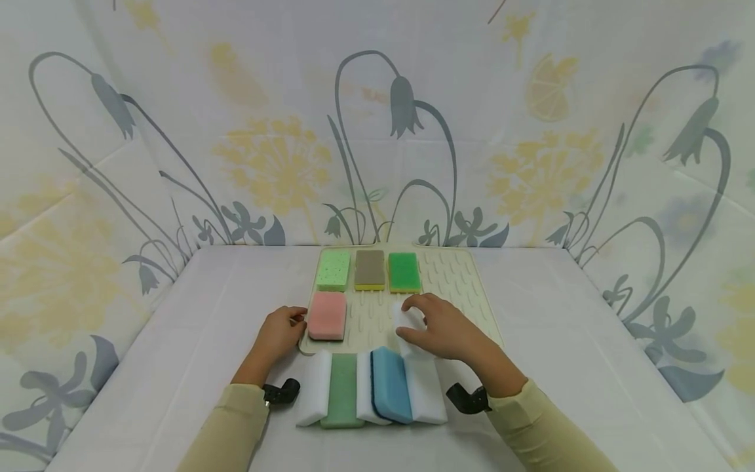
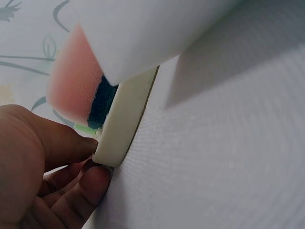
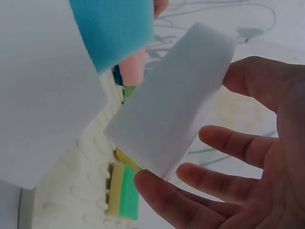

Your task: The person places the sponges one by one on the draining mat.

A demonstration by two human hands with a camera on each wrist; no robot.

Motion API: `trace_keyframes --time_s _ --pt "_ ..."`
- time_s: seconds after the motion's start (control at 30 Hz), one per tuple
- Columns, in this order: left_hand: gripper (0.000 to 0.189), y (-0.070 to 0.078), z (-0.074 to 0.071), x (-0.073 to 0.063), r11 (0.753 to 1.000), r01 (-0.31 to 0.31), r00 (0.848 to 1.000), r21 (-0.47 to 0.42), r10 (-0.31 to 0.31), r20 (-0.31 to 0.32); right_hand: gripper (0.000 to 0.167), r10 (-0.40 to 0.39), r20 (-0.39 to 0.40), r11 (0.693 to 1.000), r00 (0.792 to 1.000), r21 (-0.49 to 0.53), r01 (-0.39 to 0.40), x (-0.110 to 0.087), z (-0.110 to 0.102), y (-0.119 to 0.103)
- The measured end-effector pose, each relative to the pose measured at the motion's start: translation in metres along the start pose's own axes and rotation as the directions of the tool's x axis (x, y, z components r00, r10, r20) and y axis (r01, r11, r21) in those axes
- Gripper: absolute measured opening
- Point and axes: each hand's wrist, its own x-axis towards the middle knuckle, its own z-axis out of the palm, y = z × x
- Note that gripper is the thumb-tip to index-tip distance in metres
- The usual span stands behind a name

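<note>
Mat (image 1: 454,285), cream-coloured, has its edge pinched by the left hand (image 1: 280,332) beside a pink sponge (image 1: 327,314); the right hand (image 1: 444,326) pinches a white sponge (image 3: 167,100) near a blue sponge (image 1: 391,385).

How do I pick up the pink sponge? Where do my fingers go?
From above, I'd pinch the left and right sides of the pink sponge, high on its thick pink part rather than the thin dark layer beneath. It lies flat on the tray, with its top uncovered and no other sponge pressed against those sides.
</note>
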Motion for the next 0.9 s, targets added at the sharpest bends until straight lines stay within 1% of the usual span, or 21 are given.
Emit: trace_keyframes --time_s 0.3,0.53,0.73,0.9 --pt "0.036 -0.001 0.001 0.001 1.000 0.004 1.000 -0.006 -0.004 0.007 0.043 0.006 0.008 1.000 1.000 0.017 -0.006 0.018 0.003 -0.009" --pt "0.035 -0.002 0.001 0.002 1.000 0.008 1.000 -0.009 -0.008 0.007 0.041 -0.003 0.005 1.000 1.000 -0.015 0.003 0.034 0.010 -0.008" --pt "0.035 -0.002 0.001 0.002 1.000 0.006 1.000 -0.004 -0.006 0.006 0.043 0.005 0.016 1.000 1.000 -0.018 -0.004 0.045 0.016 -0.009" --pt "0.035 -0.002 0.001 0.003 1.000 0.006 1.000 -0.016 -0.006 0.004 0.043 0.008 0.017 1.000 1.000 -0.016 -0.008 0.054 0.023 -0.010"
